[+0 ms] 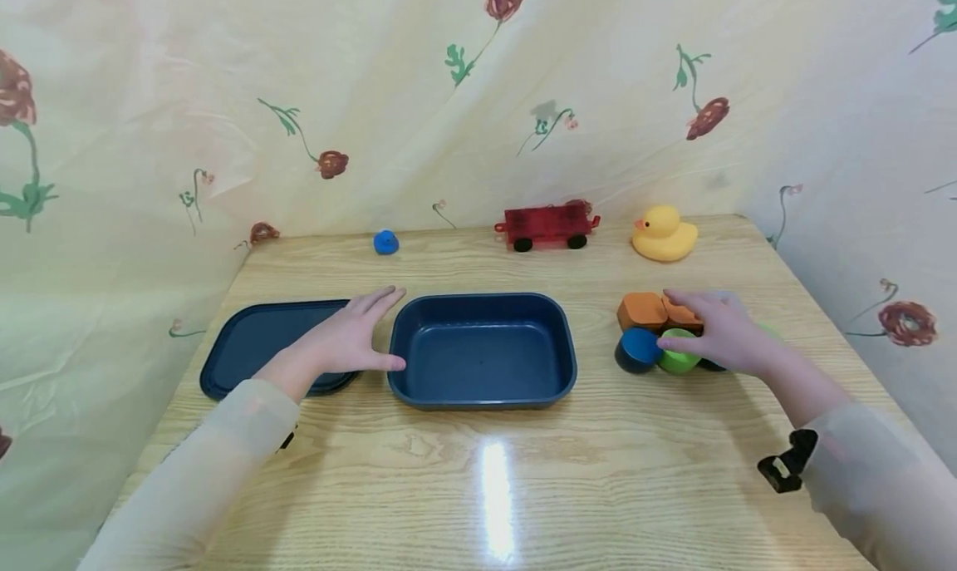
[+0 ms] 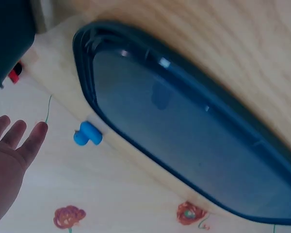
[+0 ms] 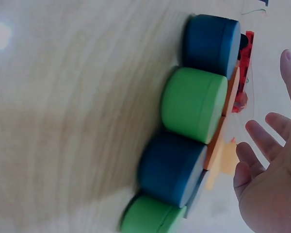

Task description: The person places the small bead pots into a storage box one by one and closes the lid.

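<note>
Fingers spread, my left hand [image 1: 347, 337] hovers between a dark blue lid [image 1: 262, 342] and a dark blue rectangular container [image 1: 478, 392]. Its thumb appears over the container's left rim; contact cannot be told. Nothing is in that hand. My right hand [image 1: 723, 334] reaches over a cluster of small containers, its fingers apart and holding nothing. Among them are an orange squarish one [image 1: 641, 309], a round blue one [image 1: 639, 348] and a round green one [image 1: 679, 356]. The right wrist view shows green and dark blue round ones [image 3: 172, 167] standing in a row; the right hand partly covers the cluster in the head view.
Along the back edge of the wooden table [image 1: 419, 504] stand a small blue toy [image 1: 385, 242], a red toy wagon [image 1: 547, 224] and a yellow rubber duck [image 1: 664, 235]. A flower-patterned curtain [image 1: 404, 122] hangs behind and beside the table.
</note>
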Demonstrator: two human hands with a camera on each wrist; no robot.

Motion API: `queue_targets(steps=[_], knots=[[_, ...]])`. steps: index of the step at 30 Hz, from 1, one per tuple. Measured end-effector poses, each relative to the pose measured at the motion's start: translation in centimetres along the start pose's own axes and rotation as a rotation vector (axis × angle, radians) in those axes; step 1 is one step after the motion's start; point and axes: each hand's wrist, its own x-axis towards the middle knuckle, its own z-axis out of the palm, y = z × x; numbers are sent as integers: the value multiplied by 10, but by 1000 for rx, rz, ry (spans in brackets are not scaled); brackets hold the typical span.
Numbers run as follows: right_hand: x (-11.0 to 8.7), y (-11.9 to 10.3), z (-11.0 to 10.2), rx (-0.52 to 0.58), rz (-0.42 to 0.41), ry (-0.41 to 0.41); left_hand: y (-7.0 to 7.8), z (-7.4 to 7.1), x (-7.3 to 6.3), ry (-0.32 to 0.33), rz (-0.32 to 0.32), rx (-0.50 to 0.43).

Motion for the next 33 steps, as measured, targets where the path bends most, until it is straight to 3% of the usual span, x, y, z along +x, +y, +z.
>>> queue_targets(steps=[6, 12, 19, 28, 33], knots=[[-5, -1, 8, 28, -12, -12, 0, 15, 0, -29, 5, -36], [-9, -5, 16, -20, -7, -11, -1, 22, 1, -41, 24, -31], [-10, -7, 24, -43, -24, 11, -2, 24, 0, -42, 43, -22], [-7, -9, 31, -76, -20, -2, -5, 25, -2, -19, 115, -20], [-5, -11, 32, -116, -23, 1, -5, 24, -1, -39, 126, -11]])
